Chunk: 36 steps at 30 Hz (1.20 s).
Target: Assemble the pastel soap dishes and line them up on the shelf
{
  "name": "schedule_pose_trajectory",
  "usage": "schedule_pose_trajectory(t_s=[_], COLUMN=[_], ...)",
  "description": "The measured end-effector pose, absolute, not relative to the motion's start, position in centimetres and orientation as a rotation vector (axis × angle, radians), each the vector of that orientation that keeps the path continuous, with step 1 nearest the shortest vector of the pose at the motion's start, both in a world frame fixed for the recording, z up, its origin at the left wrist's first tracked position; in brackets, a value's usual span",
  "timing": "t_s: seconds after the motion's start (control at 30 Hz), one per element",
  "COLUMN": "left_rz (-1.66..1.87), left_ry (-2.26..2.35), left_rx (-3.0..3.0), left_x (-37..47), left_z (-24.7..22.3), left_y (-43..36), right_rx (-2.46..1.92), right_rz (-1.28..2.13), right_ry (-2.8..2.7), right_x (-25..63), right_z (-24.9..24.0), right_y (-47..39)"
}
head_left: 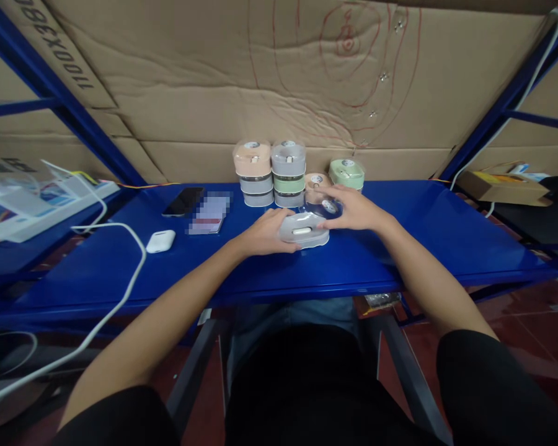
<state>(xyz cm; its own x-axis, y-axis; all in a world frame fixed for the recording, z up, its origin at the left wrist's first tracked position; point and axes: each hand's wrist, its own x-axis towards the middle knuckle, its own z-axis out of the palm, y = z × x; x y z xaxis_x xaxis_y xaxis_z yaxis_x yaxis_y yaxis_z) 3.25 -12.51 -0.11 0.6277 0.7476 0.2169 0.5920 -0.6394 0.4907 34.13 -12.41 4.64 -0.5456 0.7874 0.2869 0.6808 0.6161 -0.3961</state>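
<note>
Low over the front part of the blue table, my left hand point(268, 233) is closed round the left side of a grey rounded container point(316, 234) with a small white piece on its top. My right hand point(356, 209) grips a clear plastic lid point(312, 199) by its right side. That lid is tilted up above the container and bears a round label. Behind my hands stand a stack of peach and grey containers point(252, 162), a stack of grey and green containers point(289, 162), a peach container point(317, 180), partly hidden, and a green-topped one point(348, 174).
On the blue table point(242, 272), left of my hands, lie a dark phone point(183, 202), a phone with a blurred-out screen point(209, 214) and a white earbud case point(160, 241). A white cable point(137, 272) runs over the left side. Cardboard point(204, 93) walls off the back.
</note>
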Motion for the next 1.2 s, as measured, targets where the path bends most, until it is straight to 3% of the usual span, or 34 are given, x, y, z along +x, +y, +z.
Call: schedule_pose_trajectory(t_s=[0.4,0.83,1.2], left_rz=[0.700,0.787,0.654], left_ry=[0.973,0.968,1.038], left_rx=[2.086,2.238,2.370], left_x=[4.5,4.2,3.1], left_z=[-2.0,-1.6,-1.2], left_y=[-12.5,-12.4,-12.0], right_rx=[-1.021,-0.995,-0.833], right_rz=[0.317,0.282,0.212], right_ry=[-2.510,-2.510,-2.469], right_x=[31.0,30.8,32.9], right_z=[2.3,0.2,-1.8], right_y=[-13.1,-12.7,-13.9])
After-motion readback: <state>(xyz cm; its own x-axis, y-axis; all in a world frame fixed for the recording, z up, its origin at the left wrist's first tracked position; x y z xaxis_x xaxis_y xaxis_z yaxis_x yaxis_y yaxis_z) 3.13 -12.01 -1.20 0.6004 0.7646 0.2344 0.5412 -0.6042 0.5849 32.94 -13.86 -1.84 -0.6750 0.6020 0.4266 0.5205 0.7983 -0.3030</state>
